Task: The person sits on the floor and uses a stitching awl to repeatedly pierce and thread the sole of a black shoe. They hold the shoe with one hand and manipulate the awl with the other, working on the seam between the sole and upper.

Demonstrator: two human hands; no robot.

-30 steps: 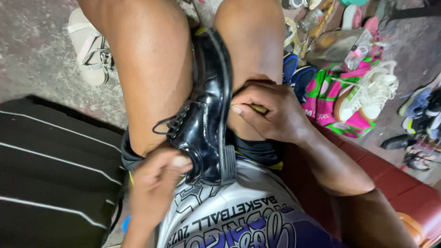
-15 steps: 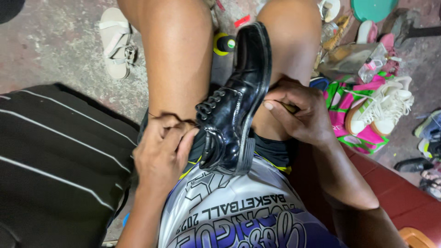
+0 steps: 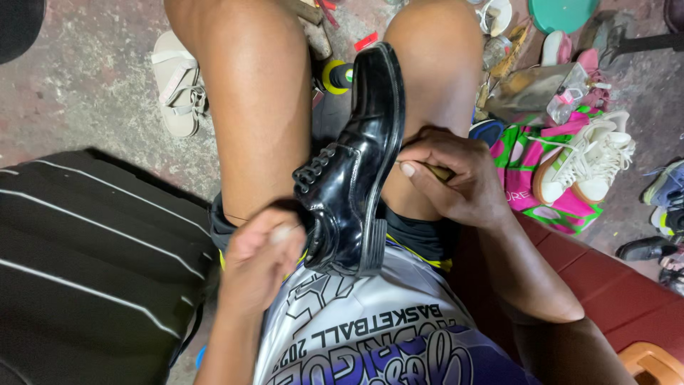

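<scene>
A glossy black lace-up dress shoe (image 3: 356, 164) lies on its side between my knees, toe pointing away, heel toward my lap. My right hand (image 3: 452, 178) presses against the sole edge and grips a small light wooden-handled tool (image 3: 438, 171), mostly hidden in the fist. My left hand (image 3: 260, 253), slightly blurred, is closed at the shoe's ankle opening beside the laces. What its fingers pinch cannot be made out; a thin thread seems to run leftward from it.
A black bag with white stripes (image 3: 85, 249) lies at my left. A beige sandal (image 3: 174, 89) rests on the concrete floor. White sneakers (image 3: 584, 160) sit on a pink-green bag (image 3: 531, 185) at right, among several other shoes. A yellow-black container (image 3: 335, 75) stands beyond the shoe.
My left hand has shifted from cupping the shoe's collar to a closed pinch pulling back toward my lap. The right hand stays against the sole.
</scene>
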